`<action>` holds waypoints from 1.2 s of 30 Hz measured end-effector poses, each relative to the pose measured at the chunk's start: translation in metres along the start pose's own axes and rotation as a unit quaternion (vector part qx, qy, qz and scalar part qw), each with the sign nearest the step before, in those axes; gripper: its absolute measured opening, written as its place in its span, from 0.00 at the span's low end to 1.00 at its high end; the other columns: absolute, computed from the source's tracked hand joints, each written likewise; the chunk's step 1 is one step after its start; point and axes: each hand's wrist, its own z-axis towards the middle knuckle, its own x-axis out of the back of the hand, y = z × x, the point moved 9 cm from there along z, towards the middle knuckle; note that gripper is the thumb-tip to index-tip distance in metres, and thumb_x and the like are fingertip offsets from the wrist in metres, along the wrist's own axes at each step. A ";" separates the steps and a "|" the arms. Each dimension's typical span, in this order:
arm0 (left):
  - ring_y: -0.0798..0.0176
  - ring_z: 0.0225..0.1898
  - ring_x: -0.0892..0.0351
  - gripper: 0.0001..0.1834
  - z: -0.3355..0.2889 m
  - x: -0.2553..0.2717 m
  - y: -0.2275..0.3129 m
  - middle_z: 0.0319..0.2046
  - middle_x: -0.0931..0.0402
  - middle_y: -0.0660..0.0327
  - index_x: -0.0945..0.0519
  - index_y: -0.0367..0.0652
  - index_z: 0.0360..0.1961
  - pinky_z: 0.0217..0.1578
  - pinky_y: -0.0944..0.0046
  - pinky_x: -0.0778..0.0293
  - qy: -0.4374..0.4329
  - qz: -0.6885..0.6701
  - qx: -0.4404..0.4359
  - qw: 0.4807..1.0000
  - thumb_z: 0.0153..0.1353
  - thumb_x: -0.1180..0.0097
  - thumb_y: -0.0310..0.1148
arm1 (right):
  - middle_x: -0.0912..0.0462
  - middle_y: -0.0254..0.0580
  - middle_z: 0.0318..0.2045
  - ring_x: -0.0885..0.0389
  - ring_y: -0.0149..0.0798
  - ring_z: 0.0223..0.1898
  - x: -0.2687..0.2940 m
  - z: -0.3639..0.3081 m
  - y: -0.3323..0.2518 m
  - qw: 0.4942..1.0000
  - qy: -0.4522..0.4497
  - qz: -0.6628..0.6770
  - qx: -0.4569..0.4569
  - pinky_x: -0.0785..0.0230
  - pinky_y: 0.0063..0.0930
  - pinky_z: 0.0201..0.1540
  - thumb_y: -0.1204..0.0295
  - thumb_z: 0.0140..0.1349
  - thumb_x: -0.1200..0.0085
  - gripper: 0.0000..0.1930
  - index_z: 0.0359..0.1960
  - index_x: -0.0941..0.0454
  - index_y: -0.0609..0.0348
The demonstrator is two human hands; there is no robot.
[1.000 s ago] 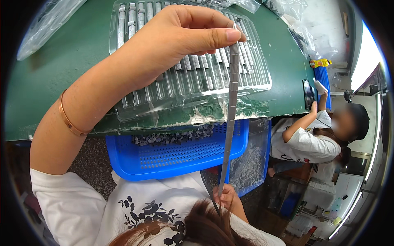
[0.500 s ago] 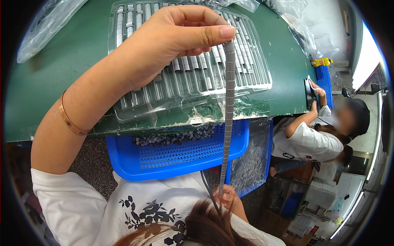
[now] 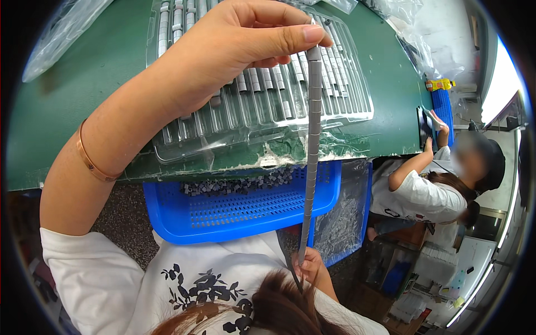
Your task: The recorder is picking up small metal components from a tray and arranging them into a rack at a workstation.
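A long column of short grey cylinders (image 3: 313, 139) runs from the far side of the table down toward my body, with a thin pale tip at its upper end. My left hand (image 3: 262, 36), with a copper-coloured bracelet on its wrist, pinches that upper end between thumb and fingers. Close to my chest, my right hand (image 3: 311, 267) grips the lower end with bent fingers. Beneath my left hand lies a clear plastic tray (image 3: 245, 120) with long grooves. Rows of similar grey cylinders (image 3: 163, 30) fill parts of its grooves; my hand hides some.
A blue perforated basket (image 3: 240, 215) holding many small grey pieces sits below the edge of the green table (image 3: 84, 106), whose rim is chipped. Plastic bags (image 3: 61, 42) lie at the far left and far right. At the right, another person (image 3: 430, 184) works at the table.
My left hand and the top of the column have shifted slightly up and to the right. My right hand keeps its grip at the lower end.
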 end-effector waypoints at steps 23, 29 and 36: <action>0.82 0.23 0.39 0.12 0.000 0.002 -0.005 0.20 0.36 0.75 0.25 0.43 0.30 0.29 0.81 0.40 -0.005 -0.029 -0.008 1.000 0.55 0.50 0.41 | 0.28 0.46 0.21 0.37 0.26 0.13 -0.012 0.004 -0.004 0.999 -0.014 0.021 -0.020 0.46 0.16 0.14 0.73 0.52 0.50 0.07 0.30 0.34 0.61; 0.82 0.23 0.40 0.14 -0.002 0.000 0.001 0.16 0.38 0.75 0.25 0.41 0.35 0.29 0.81 0.40 -0.012 -0.001 -0.006 1.000 0.55 0.51 0.40 | 0.27 0.46 0.20 0.37 0.26 0.12 -0.011 0.000 -0.005 1.000 -0.006 0.016 -0.010 0.46 0.17 0.12 0.71 0.54 0.52 0.08 0.28 0.32 0.64; 0.82 0.23 0.40 0.13 -0.001 -0.001 0.000 0.17 0.37 0.75 0.24 0.42 0.35 0.29 0.81 0.40 -0.020 -0.013 -0.015 1.000 0.55 0.51 0.40 | 0.27 0.45 0.19 0.39 0.26 0.11 -0.008 -0.001 -0.003 1.000 0.010 -0.005 -0.012 0.47 0.16 0.13 0.69 0.56 0.54 0.11 0.28 0.29 0.67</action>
